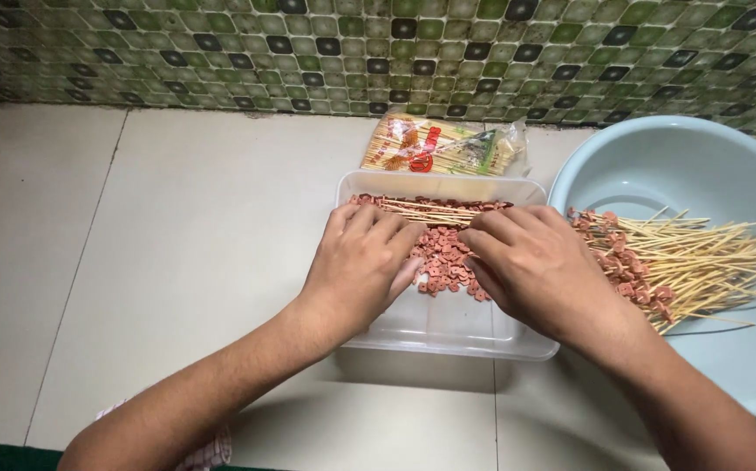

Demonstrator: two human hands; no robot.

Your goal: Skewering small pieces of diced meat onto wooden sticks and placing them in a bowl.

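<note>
Both the left hand (360,262) and right hand (531,262) rest palm-down in the clear rectangular plastic tray (448,327), fingers curled together over small reddish-pink sausage slices (446,257); whether they pinch any is hidden. Thin bamboo skewers (430,209) lie just beyond the fingertips.

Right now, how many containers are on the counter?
2. A clear plastic tray sits under both hands, holding small reddish pieces. A pale blue basin stands to its right, holding loaded skewers. Any others out of frame cannot be seen.
</note>
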